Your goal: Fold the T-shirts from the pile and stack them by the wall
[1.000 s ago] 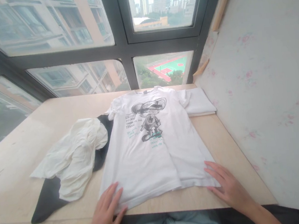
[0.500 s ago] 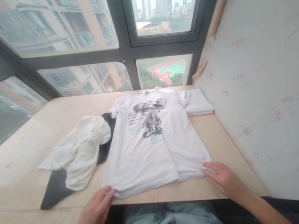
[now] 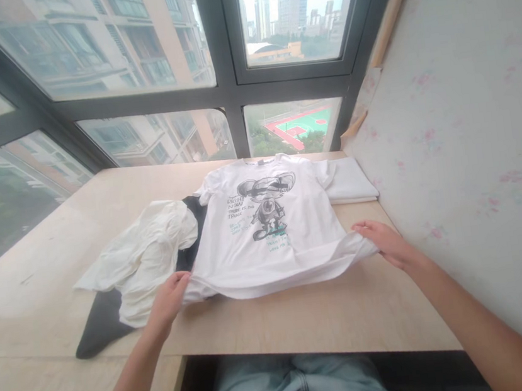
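A white T-shirt with a grey cartoon mouse print and lettering lies front up, its collar toward the window. My left hand pinches the hem at its left corner, close to the crumpled clothes. At the opposite corner my right hand grips the hem between thumb and fingers. Between both hands the lower edge is lifted off the surface and sags in a curved fold. The shoulders and sleeves still rest flat.
Left of the shirt lies a crumpled cream garment on a black one. A folded white cloth sits at the back right, partly under a sleeve. The wooden ledge meets windows behind and a flowered wall on the right.
Both hands have closed on the hem corners and moved up and away from the ledge's front edge. The shirt's lower edge, flat before, is now raised and folded.
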Demonstrator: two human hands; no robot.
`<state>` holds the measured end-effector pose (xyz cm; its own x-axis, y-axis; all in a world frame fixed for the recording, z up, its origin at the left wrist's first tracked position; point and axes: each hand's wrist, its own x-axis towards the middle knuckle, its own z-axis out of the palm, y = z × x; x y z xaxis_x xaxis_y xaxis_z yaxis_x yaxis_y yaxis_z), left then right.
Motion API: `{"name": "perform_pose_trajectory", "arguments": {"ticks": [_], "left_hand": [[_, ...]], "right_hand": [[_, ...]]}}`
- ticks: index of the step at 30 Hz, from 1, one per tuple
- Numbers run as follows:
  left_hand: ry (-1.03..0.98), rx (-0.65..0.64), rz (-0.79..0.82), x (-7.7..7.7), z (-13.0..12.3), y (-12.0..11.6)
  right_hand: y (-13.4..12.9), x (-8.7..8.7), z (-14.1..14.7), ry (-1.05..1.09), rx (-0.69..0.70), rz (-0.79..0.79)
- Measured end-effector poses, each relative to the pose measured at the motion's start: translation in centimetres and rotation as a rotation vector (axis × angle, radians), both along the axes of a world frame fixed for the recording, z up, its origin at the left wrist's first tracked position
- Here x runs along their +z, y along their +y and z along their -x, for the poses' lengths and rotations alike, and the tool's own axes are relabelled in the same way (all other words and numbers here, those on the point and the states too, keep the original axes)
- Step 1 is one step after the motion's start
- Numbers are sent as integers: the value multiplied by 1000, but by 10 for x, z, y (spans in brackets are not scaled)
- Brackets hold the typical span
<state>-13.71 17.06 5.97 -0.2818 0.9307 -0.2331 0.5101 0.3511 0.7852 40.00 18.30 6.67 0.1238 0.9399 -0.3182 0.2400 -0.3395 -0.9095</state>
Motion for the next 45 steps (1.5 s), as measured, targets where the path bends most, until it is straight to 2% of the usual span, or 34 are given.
{"name": "perform_pose_trajectory", "arguments": {"ticks": [3, 6, 9, 13, 15, 17, 21, 27, 30, 35, 41, 45], "left_hand": [[17, -42, 20, 5, 1, 19], [-23, -156, 81, 7, 13, 24], [-126, -206, 156, 5, 29, 21], [-262, -87, 266, 2, 44, 10], [-312, -32, 285, 2, 47, 4], [-349, -36, 295, 3, 47, -1], [-372, -122, 311, 7, 45, -9], [-439, -114, 315, 17, 41, -17], [-356, -134, 330, 23, 42, -20], [-113, -267, 322, 28, 40, -27], [126, -372, 301, 12, 32, -36], [104, -401, 313, 4, 37, -42]], "right_hand": [[26, -1, -11, 165, 36, 109], [32, -4, -23, 203, 75, 158], [24, 0, -30, 79, 111, 196], [8, 8, -34, -68, 255, 142], [1, 8, -37, -126, 316, 109], [-4, 4, -40, -191, 345, 112], [-10, -6, -44, -292, 322, 136], [-14, -14, -43, -395, 273, 74], [-13, -18, -41, -401, 234, 32], [-12, -14, -34, -405, 200, -4], [-11, -5, -25, -416, 172, -42], [-9, -4, -24, -415, 177, -34]]}}
